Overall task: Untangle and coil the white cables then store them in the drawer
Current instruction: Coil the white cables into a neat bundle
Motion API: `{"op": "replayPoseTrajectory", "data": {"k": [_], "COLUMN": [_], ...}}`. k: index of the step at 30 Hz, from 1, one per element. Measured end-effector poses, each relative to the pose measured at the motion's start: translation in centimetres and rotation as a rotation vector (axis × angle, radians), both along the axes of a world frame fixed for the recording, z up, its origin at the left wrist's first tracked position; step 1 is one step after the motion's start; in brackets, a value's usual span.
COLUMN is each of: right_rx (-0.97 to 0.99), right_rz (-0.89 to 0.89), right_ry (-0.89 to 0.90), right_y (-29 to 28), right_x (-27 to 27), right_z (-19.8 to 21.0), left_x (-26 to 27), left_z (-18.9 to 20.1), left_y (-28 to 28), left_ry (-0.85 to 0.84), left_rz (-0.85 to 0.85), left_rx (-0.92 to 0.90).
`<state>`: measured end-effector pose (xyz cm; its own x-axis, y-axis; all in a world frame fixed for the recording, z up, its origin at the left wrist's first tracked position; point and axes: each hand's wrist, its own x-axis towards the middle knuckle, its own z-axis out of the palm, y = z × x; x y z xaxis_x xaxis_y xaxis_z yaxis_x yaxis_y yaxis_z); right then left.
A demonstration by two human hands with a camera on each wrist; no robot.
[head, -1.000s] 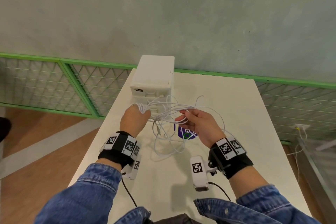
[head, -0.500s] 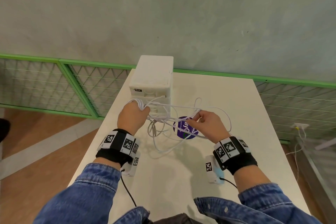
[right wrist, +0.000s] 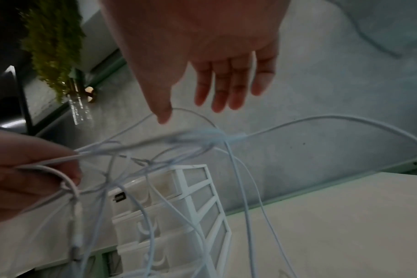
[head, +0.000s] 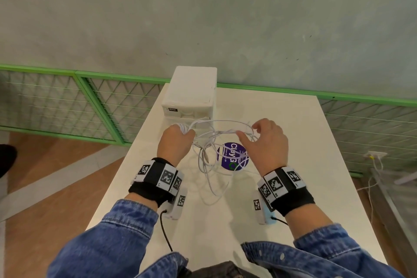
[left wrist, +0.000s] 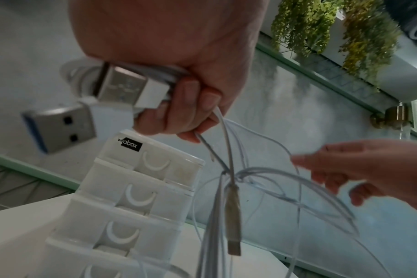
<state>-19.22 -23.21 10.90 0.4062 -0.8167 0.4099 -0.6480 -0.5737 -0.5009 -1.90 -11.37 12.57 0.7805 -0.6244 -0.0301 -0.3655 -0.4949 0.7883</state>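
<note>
Your left hand (head: 176, 142) grips a coiled bundle of the white cables (head: 212, 160) above the tabletop (head: 293, 131); two USB-A plugs (left wrist: 60, 127) project from the fist, pointing left in the left wrist view. Loose strands run sideways to your right hand (head: 266, 144), which is open, fingers relaxed, thumb touching one strand. The remaining loops hang toward the tabletop. Behind stands the drawer unit (head: 191, 95), label only partly readable, ending "box". The purple sticker (head: 232, 158) reads "Clay".

Purple round sticker (head: 232, 158) on table: "Clay", rest unreadable. Black label (left wrist: 130, 145) on drawer unit: "box", start cut.
</note>
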Motion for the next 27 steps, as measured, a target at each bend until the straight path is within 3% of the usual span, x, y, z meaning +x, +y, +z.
{"op": "replayPoseTrajectory", "data": {"k": [2, 3, 5, 7, 11, 13, 15, 23, 27], "right_rx": [-0.052, -0.048, -0.088, -0.082, 0.049, 0.089, 0.104, 0.356, 0.453], "right_rz": [0.199, 0.282, 0.35, 0.353, 0.3, 0.21, 0.106, -0.214, -0.287], "right_ry": [0.016, 0.146, 0.423, 0.468, 0.204, -0.012, -0.118, -0.161, -0.131], "right_y": [0.6, 1.2, 2.4, 2.8, 0.7, -0.7, -1.3, -4.2, -5.1], "right_x": [0.8, 1.4, 2.4, 2.7, 1.5, 0.5, -0.3, -2.8, -3.2], "right_z": [0.3, 0.4, -0.1, -0.6, -0.6, -0.3, -0.3, -3.8, -4.9], "left_x": [-0.1, -0.3, -0.6, -0.8, -0.2, 0.2, 0.5, 3.1, 2.7], "left_z": [-0.1, -0.2, -0.4, -0.5, -1.1, -1.8, -2.4, -2.3, -1.3], "left_y": [-0.2, -0.3, -0.7, -0.8, -0.2, 0.2, 0.4, 1.5, 1.4], "left_ry": [0.018, 0.027, 0.018, -0.012, -0.038, -0.025, -0.012, -0.064, 0.035], "left_rz": [-0.02, -0.034, -0.067, -0.089, -0.039, -0.018, -0.004, 0.068, 0.014], "left_rx": [-0.014, -0.019, -0.017, -0.005, 0.054, 0.09, 0.096, 0.09, -0.013]}}
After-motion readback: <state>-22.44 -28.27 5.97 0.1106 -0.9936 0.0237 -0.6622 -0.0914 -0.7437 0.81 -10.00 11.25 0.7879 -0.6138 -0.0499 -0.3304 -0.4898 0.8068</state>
